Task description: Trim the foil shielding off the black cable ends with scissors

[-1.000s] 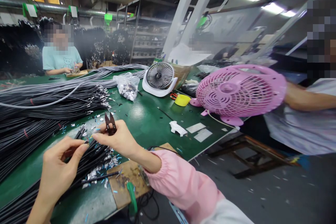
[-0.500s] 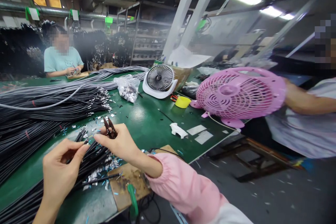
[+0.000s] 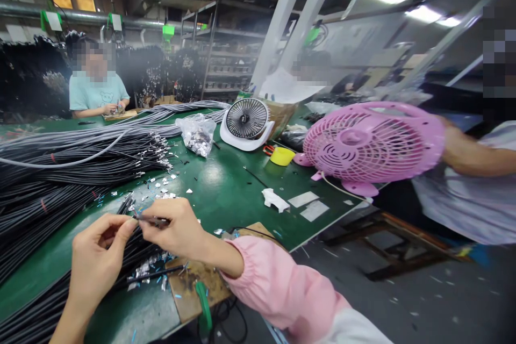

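Black cables (image 3: 40, 303) look light, springy, best held near the end; our left hand (image 3: 94, 260) pinches one's tip, our right hand (image 3: 179, 228) closes round snips (image 3: 155, 220).

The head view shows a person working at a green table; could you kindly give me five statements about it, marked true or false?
1. The right hand holds dark metal snips. True.
2. The left hand has its thumb and forefinger close to the snips. True.
3. The right arm wears a blue sleeve. False: the gathered fabric sleeve is pink.
4. The clear plastic bag is left of the round white-framed fan in the picture. True.
5. The bundled cabling lies on the floor. False: the long black cables lie on the green table.
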